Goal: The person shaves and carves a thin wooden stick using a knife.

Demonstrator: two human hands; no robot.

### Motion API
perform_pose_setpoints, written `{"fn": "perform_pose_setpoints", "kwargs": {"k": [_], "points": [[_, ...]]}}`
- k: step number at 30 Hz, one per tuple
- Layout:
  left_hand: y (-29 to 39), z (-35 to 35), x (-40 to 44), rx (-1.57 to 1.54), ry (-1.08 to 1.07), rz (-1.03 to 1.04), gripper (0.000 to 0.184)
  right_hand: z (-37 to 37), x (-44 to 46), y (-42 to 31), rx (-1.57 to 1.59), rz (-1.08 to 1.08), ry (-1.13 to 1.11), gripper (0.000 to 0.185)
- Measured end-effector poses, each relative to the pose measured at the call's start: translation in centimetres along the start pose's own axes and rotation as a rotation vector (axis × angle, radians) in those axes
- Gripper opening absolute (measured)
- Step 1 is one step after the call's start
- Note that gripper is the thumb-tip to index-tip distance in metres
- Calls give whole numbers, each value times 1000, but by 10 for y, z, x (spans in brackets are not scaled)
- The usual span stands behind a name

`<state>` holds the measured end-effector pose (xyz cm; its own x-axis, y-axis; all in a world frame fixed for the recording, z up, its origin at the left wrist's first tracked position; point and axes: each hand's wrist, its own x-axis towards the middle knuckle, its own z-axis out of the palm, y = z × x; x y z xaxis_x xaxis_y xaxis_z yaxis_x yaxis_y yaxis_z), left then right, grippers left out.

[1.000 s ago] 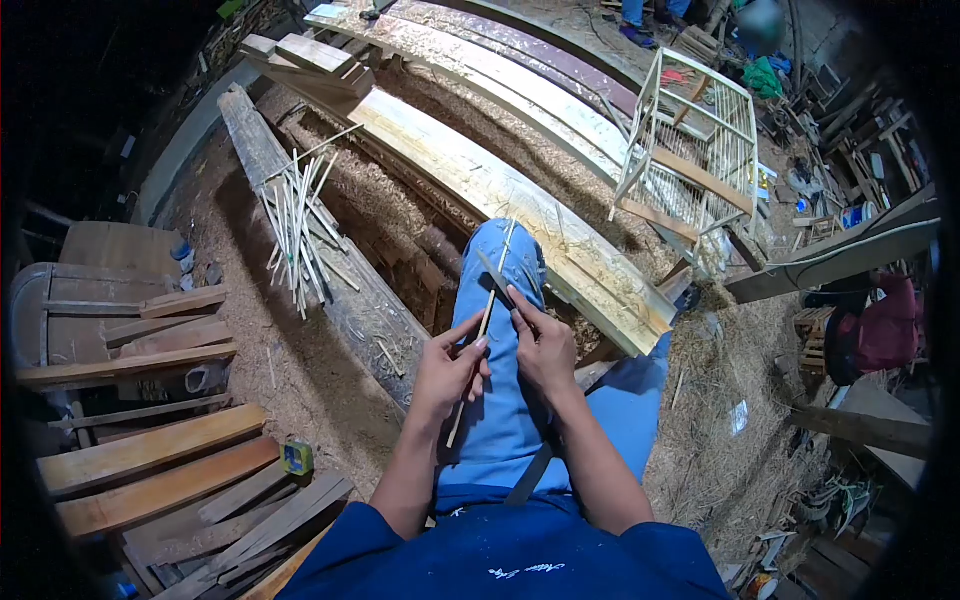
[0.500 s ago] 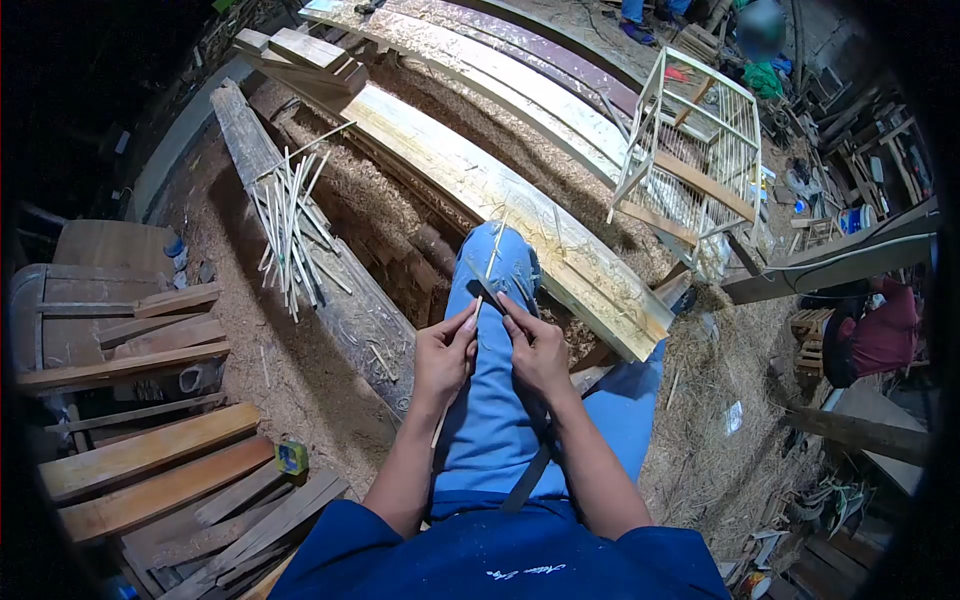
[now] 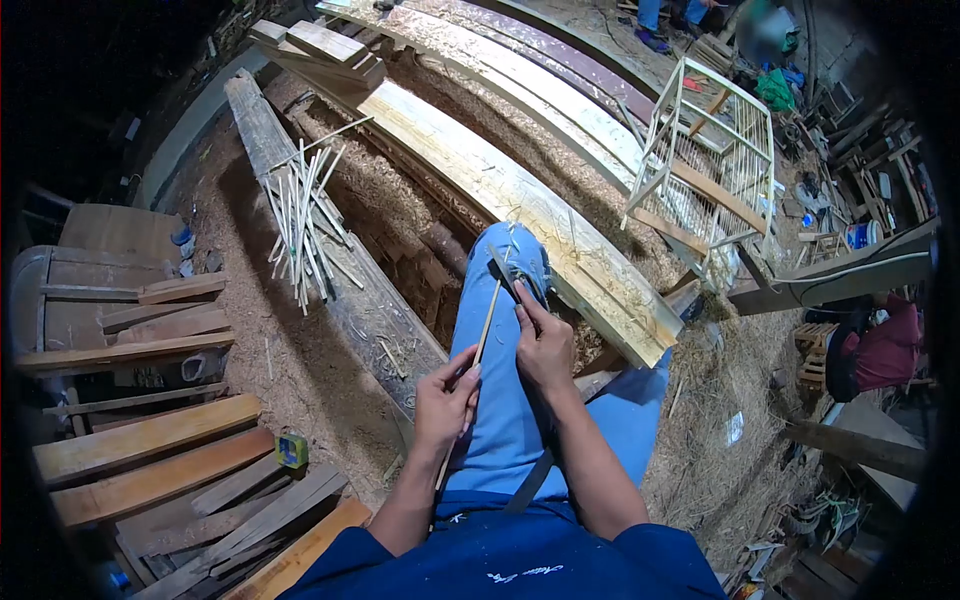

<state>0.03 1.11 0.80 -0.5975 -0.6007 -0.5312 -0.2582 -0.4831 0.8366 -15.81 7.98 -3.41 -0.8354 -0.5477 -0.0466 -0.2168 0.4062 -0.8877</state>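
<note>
Thin stick [image 3: 487, 322] is lying lengthwise over the person's jeans leg [image 3: 495, 410], probably so the thigh and knee back it up and it doesn't flex. Left hand [image 3: 447, 402] has its grip pinched on the stick, which looks like it's steadying it, and the right hand [image 3: 546, 350] has its grip closed around a dark knife [image 3: 503, 271], angled across the stick near the knee. Can't tell if the edge is actually biting. Off to the left, a loose bunch of sticks [image 3: 300, 225] sits on a weathered board [image 3: 250, 130], handy to reach, with a slatted cage [image 3: 720, 196] further out. Compared with half a second ago, the left hand's closer to the body, so more stick shows between the hands.
</note>
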Motion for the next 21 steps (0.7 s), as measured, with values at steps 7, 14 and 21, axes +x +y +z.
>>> {"fn": "perform_pose_setpoints", "kwargs": {"k": [7, 14, 21], "points": [[23, 18, 62, 91, -113, 98, 38, -9, 5, 0, -37, -63, 2, 33], [7, 26, 77, 113, -1, 151, 31, -11, 8, 5, -42, -11, -93, 33], [-4, 25, 80, 43, 14, 205, 30, -7, 1, 18, 37, -197, -26, 36]]}}
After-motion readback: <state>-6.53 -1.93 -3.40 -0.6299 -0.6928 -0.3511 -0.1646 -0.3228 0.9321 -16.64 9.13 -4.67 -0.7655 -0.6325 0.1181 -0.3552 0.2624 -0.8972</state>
